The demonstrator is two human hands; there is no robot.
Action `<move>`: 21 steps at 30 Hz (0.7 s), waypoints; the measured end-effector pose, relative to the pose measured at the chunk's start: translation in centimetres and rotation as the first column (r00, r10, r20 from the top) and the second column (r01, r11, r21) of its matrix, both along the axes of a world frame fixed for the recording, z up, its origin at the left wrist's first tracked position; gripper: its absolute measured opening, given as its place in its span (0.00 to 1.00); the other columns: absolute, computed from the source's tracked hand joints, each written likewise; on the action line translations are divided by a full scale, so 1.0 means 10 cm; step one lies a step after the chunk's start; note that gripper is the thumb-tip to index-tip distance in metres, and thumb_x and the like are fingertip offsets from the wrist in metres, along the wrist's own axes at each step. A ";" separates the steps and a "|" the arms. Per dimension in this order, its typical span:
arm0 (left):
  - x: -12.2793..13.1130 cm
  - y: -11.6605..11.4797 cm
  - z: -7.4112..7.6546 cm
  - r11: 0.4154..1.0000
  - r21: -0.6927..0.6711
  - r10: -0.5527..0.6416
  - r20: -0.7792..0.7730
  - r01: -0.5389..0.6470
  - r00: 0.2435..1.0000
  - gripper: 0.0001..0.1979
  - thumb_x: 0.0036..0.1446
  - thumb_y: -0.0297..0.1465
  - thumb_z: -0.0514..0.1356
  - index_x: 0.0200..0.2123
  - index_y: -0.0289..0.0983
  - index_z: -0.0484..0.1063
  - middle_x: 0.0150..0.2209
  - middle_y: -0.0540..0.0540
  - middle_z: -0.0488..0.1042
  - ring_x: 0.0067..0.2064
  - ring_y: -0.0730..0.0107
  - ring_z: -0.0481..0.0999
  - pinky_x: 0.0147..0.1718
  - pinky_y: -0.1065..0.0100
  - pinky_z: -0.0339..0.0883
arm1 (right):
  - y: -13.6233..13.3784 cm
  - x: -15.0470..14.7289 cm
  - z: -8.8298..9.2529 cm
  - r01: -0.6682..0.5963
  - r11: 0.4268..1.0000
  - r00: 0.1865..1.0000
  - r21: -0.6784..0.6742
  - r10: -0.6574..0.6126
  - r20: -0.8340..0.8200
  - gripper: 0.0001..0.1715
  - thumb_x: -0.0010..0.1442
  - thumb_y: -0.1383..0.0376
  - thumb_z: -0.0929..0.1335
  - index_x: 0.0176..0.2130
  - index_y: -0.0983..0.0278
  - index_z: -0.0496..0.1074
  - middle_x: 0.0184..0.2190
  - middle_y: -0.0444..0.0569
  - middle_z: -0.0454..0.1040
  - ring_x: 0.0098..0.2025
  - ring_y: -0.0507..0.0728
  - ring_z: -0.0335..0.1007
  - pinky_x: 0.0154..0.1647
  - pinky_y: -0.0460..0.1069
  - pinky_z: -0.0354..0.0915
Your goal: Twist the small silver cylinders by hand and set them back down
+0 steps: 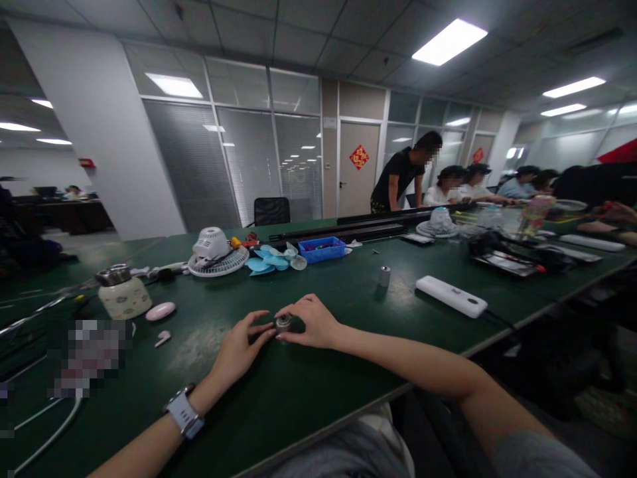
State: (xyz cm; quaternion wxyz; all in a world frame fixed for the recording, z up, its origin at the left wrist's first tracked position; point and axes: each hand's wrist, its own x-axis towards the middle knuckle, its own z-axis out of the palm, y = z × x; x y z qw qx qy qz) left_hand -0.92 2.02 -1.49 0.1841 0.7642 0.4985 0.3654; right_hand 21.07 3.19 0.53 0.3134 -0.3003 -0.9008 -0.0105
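A small silver metal cylinder (283,324) stands on the green table in front of me. My right hand (314,322) curves over it from the right, with thumb and fingers closed round its sides and top. From the left, my left hand (237,348) reaches to the cylinder with its fingers apart; the fingertips are right beside it, and I cannot tell whether they touch. A second metal cylinder (384,276) stands upright farther back on the right.
A white power strip (450,296) lies to the right. Behind are a blue basket (321,251), blue fan blades (271,259) and a white fan part (213,255). At left stand a cream bottle (123,295), a pink case (160,311) and an earbud (162,338). Several people are farther off.
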 end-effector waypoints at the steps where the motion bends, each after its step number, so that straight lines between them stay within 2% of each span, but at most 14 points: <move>1: 0.00 0.01 -0.01 1.000 0.001 0.011 0.013 -0.011 1.000 0.22 0.56 0.44 0.58 0.51 0.41 0.67 0.43 0.42 0.81 0.48 0.54 0.79 0.47 0.54 0.70 | 0.00 0.00 0.00 0.001 1.000 1.000 0.001 -0.001 0.000 0.26 0.58 0.49 0.69 0.50 0.61 0.70 0.42 0.47 0.77 0.45 0.56 0.72 0.52 0.53 0.55; 4: -0.02 0.02 -0.02 0.997 0.039 0.066 0.050 -0.068 0.997 0.19 0.59 0.42 0.53 0.49 0.38 0.69 0.48 0.41 0.79 0.50 0.57 0.77 0.50 0.55 0.68 | 0.04 0.03 0.00 0.023 1.000 1.000 0.011 -0.023 0.003 0.25 0.58 0.49 0.69 0.50 0.61 0.71 0.42 0.48 0.77 0.45 0.56 0.71 0.51 0.53 0.55; 7: -0.04 0.02 -0.01 0.989 0.087 0.116 0.063 -0.121 0.991 0.15 0.59 0.37 0.50 0.44 0.38 0.71 0.44 0.42 0.79 0.48 0.58 0.77 0.50 0.54 0.67 | 0.13 0.12 0.00 0.080 0.997 0.997 0.013 -0.080 0.005 0.25 0.58 0.50 0.69 0.50 0.61 0.71 0.41 0.49 0.77 0.44 0.57 0.71 0.50 0.54 0.54; 10: -0.05 0.00 0.01 0.985 0.083 0.143 0.072 -0.149 0.987 0.14 0.58 0.34 0.48 0.39 0.39 0.71 0.34 0.46 0.79 0.39 0.60 0.78 0.41 0.58 0.69 | 0.27 0.26 0.00 0.174 0.985 0.985 0.015 -0.174 0.008 0.25 0.58 0.50 0.69 0.49 0.62 0.71 0.41 0.50 0.77 0.44 0.58 0.70 0.50 0.54 0.54; 13: -0.04 -0.02 0.03 0.989 0.041 0.136 0.089 -0.140 0.987 0.13 0.58 0.33 0.47 0.36 0.39 0.70 0.26 0.50 0.74 0.29 0.64 0.74 0.30 0.65 0.66 | 0.45 0.47 0.01 0.301 0.953 0.953 0.045 -0.302 0.028 0.24 0.58 0.51 0.69 0.49 0.62 0.71 0.40 0.50 0.78 0.44 0.59 0.70 0.51 0.55 0.52; 16: -0.03 -0.04 0.04 0.992 0.003 0.124 0.113 -0.125 0.986 0.12 0.57 0.33 0.47 0.34 0.39 0.69 0.21 0.53 0.68 0.24 0.67 0.70 0.26 0.68 0.62 | 0.64 0.72 -0.01 0.451 0.889 0.889 0.082 -0.455 0.045 0.22 0.58 0.52 0.69 0.48 0.62 0.72 0.39 0.50 0.78 0.44 0.59 0.70 0.52 0.56 0.50; 21: 0.00 -0.06 0.04 0.991 -0.037 0.134 0.109 -0.131 0.985 0.12 0.55 0.34 0.47 0.32 0.39 0.68 0.20 0.54 0.63 0.23 0.68 0.65 0.24 0.69 0.56 | 0.88 1.17 -0.03 0.679 0.726 0.727 0.110 -0.686 0.044 0.19 0.58 0.55 0.69 0.46 0.61 0.74 0.38 0.51 0.78 0.45 0.59 0.70 0.53 0.56 0.49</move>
